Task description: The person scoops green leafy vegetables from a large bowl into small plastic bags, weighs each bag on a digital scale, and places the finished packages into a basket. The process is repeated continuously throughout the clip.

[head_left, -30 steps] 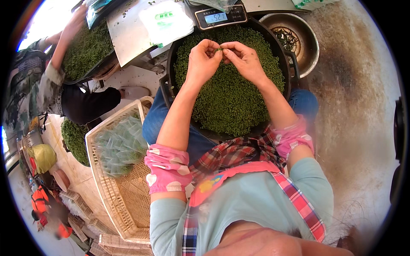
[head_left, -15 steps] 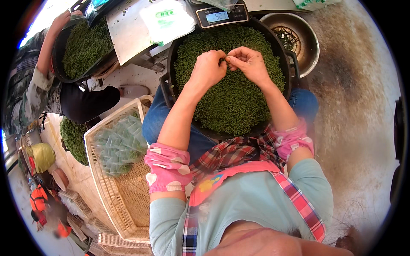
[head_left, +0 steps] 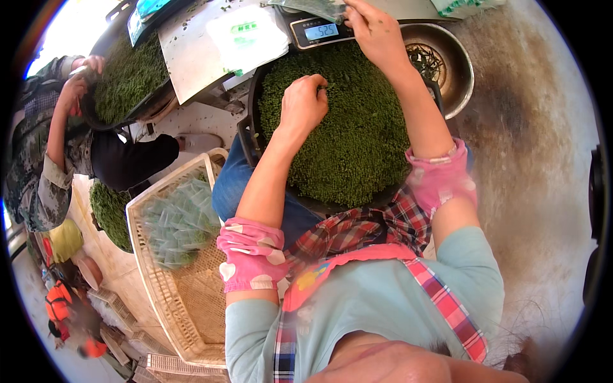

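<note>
A black basin [head_left: 348, 150] full of tiny round green berries or buds rests on my lap. Over the berries hovers my left hand [head_left: 305, 102], its fingers curled closed; whatever they hold is hidden. My right hand [head_left: 378, 32] reaches past the far rim to the digital scale [head_left: 319, 30], thumb and fingertips pinching the edge of a clear plastic bag [head_left: 311, 7] that lies on it. Part of that bag is cut off by the picture's top edge. The scale's display is lit.
White bags [head_left: 246, 38] lie stacked on the table left of the scale. A metal bowl [head_left: 456, 64] with dark scraps stands right of the basin. At left, a cream plastic basket [head_left: 182, 306] holds filled clear bags [head_left: 179, 223]. Another person [head_left: 48, 140] works at a second green-filled basin [head_left: 131, 80].
My right hand has left my left hand's side and moved up to the bag on the scale. My left hand stays over the basin. The co-worker's hands have come down to their basin's near side.
</note>
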`<state>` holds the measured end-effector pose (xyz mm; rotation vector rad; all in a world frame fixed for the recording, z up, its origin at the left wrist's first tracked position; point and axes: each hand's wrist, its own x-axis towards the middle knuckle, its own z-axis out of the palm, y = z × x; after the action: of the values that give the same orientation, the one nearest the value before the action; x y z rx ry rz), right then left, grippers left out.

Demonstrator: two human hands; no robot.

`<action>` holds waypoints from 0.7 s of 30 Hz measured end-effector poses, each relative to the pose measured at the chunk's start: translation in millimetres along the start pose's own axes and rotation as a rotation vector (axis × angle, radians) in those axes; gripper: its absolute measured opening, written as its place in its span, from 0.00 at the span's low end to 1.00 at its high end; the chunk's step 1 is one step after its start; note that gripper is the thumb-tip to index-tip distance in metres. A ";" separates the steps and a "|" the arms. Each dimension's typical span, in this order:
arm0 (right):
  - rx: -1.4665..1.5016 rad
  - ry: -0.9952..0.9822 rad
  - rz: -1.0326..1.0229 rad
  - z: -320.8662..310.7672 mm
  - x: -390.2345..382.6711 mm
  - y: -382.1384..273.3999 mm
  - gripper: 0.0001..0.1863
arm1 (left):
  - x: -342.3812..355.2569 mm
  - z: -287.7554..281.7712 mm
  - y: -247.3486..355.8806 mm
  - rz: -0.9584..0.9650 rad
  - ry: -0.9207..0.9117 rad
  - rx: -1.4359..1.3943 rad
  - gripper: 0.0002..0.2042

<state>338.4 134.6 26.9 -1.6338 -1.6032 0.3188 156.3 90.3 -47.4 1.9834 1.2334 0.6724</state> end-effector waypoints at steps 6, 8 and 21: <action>0.246 -0.087 0.097 13.6 -80.8 12.6 0.14 | 2.0 -3.9 7.4 -0.086 0.014 -0.208 0.10; 0.298 -0.206 0.026 32.5 -110.6 29.7 0.14 | 3.6 0.4 9.9 -0.065 0.055 -0.307 0.11; 0.426 -0.268 0.387 37.1 -127.7 36.8 0.15 | -5.9 8.9 0.3 0.065 0.012 0.072 0.09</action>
<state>319.0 35.0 -66.5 -1.5962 -1.2753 1.0433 160.5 82.3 -53.1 2.0895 1.2199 0.6812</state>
